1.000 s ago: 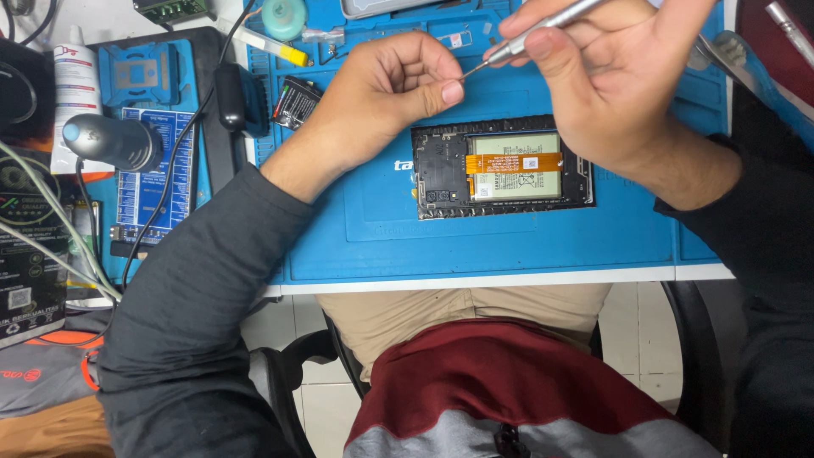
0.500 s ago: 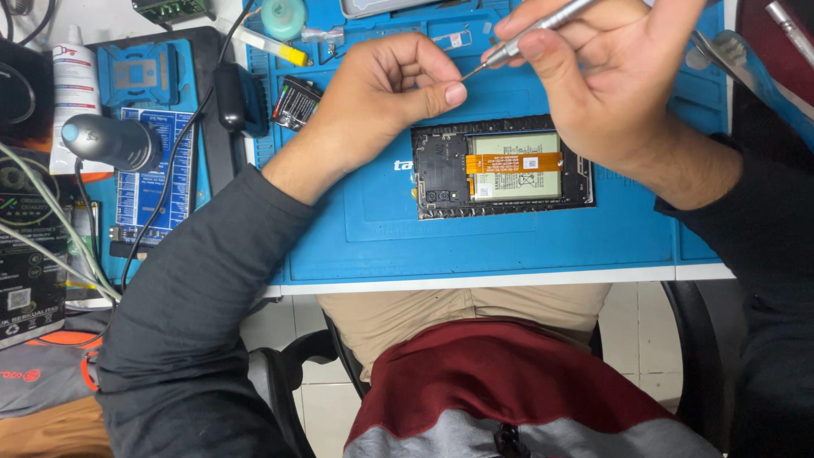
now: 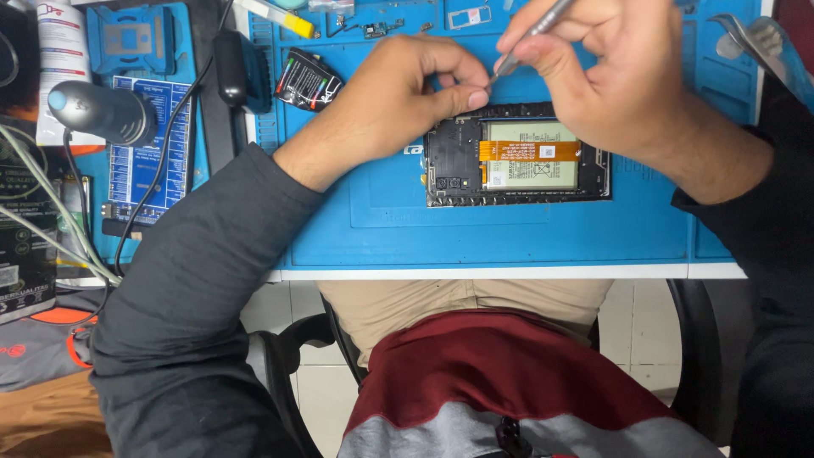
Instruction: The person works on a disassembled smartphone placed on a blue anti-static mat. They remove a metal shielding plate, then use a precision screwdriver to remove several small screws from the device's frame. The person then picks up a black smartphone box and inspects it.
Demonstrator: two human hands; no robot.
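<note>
while the opened phone [image 3: 517, 155] lies flat near the middle of the blue bench [image 3: 509, 237], back cover off so its one battery and one orange flex strip are exposed, the left hand [image 3: 407, 93] pinches thumb to forefinger just above its far edge. the right hand [image 3: 610, 68] grips one metal tool [image 3: 530, 38], pen-style, its tip meeting the left fingertips; whether anything is between them, i cannot tell.

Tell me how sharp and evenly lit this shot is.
Head view: opened phone and blue mat sharp, evenly lit; left hand and right hand cast soft shadows; tool slightly blurred; lap below dimmer.
</note>
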